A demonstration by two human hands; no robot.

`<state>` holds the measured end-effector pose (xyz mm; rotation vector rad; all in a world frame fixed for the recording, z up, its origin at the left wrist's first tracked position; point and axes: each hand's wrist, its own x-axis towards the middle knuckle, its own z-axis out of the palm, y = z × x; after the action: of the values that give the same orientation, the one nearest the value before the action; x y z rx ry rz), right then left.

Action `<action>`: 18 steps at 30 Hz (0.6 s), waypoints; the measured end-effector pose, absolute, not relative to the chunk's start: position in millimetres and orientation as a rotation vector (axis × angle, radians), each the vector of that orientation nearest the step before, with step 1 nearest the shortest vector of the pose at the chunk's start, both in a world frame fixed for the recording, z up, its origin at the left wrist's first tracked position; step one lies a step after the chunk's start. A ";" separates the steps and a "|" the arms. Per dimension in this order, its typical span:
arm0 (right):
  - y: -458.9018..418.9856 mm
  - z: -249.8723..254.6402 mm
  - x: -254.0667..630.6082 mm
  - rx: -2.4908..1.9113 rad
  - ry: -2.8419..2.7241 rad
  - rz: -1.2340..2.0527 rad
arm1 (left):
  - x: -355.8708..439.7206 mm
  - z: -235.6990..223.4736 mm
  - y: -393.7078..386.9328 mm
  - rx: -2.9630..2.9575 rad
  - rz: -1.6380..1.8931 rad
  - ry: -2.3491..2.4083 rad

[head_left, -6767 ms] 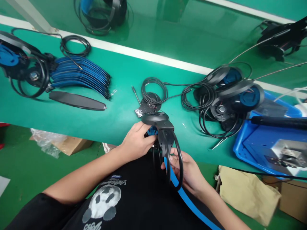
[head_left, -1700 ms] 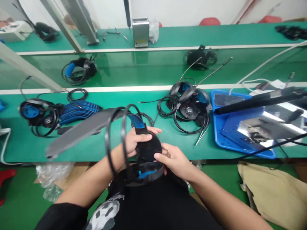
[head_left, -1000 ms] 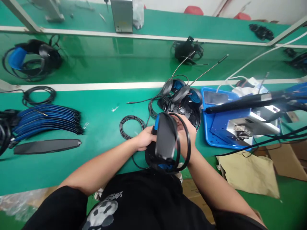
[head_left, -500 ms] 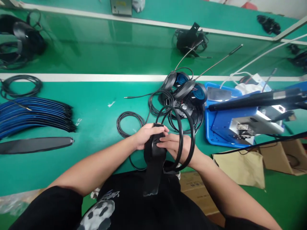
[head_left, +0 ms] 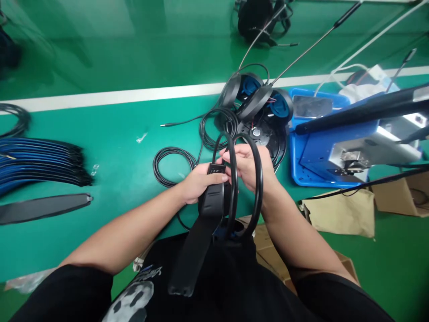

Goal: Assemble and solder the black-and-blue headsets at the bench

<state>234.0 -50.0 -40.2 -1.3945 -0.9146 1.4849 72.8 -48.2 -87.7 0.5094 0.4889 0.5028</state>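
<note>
Through the head camera I look down on a glossy green desk (head_left: 100, 241) edged by a white stripe (head_left: 117, 95). Nearest me, a person in a black T-shirt (head_left: 208, 286) holds a black headset (head_left: 211, 203) just above the desk's near edge. Its long, flat black headband (head_left: 187, 264) hangs down toward the shirt, and two rounded black cable loops (head_left: 258, 188) stand upright beside it. The left hand (head_left: 201, 181) has its fingers clenched around the headset's dark block. The right hand (head_left: 246, 163) sits behind the loops with its fingers curled; I cannot tell whether they grip anything. Just past the hands lies a coil of thin black cable (head_left: 172, 165). To the left are a stack of curved blue strips (head_left: 36, 165) and a flat black paddle-shaped strip (head_left: 40, 209). Farther on, two black headsets with blue ear cups (head_left: 258, 94) lie among cables, beside a bright blue plastic tray (head_left: 293, 165) holding a metal fixture (head_left: 355, 156).
</note>
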 end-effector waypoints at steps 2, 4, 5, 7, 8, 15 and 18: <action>-51.3 -39.5 232.8 -1.404 -0.881 1.405 | 74.0 -89.4 -48.7 0.487 0.489 0.489; -52.3 -37.4 232.3 -1.419 -0.865 1.364 | 75.1 -89.1 -49.0 0.477 0.479 0.497; -52.6 -36.3 232.4 -1.429 -0.863 1.363 | 75.5 -88.3 -48.9 0.475 0.473 0.495; -52.4 -34.6 233.4 -1.447 -0.902 1.389 | 75.9 -86.2 -48.7 0.468 0.465 0.493; -52.2 -34.0 234.6 -1.452 -0.944 1.401 | 75.9 -84.9 -48.6 0.465 0.467 0.496; -51.0 -30.3 243.0 -1.446 -1.190 1.383 | 75.5 -79.7 -48.2 0.472 0.505 0.518; -49.3 -31.4 240.5 -1.464 -1.179 1.445 | 74.9 -79.5 -47.3 0.473 0.471 0.506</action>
<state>240.5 -49.3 -31.4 -1.4638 -1.1789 1.4446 74.9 -47.3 -79.5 0.4729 0.5057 0.4705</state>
